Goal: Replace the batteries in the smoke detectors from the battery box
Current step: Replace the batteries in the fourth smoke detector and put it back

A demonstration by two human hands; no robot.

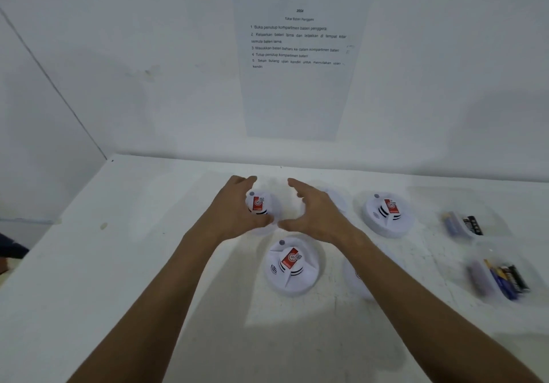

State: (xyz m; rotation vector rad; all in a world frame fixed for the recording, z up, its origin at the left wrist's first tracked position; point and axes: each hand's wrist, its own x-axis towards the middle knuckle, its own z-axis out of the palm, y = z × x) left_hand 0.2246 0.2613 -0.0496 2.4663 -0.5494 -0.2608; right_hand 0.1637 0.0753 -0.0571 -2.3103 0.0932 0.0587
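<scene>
Fingers (243, 182) of the left hand (234, 207) curl loosely, spread, around the far smoke detector (261, 207) on the counter (118, 278); the right hand (315, 210) hovers open beside it, holding nothing. Likely light, rigid, smooth plastic (apt to slip), the detector is best gripped at its round rim. Three more detectors are visible; a battery box (502, 278) sits at the right edge.

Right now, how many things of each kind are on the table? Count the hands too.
Smoke detectors: 5, three showing red labels, two mostly hidden behind the right arm
Clear battery containers: 2
Hands: 2, left hand, right hand
Total: 9
</scene>
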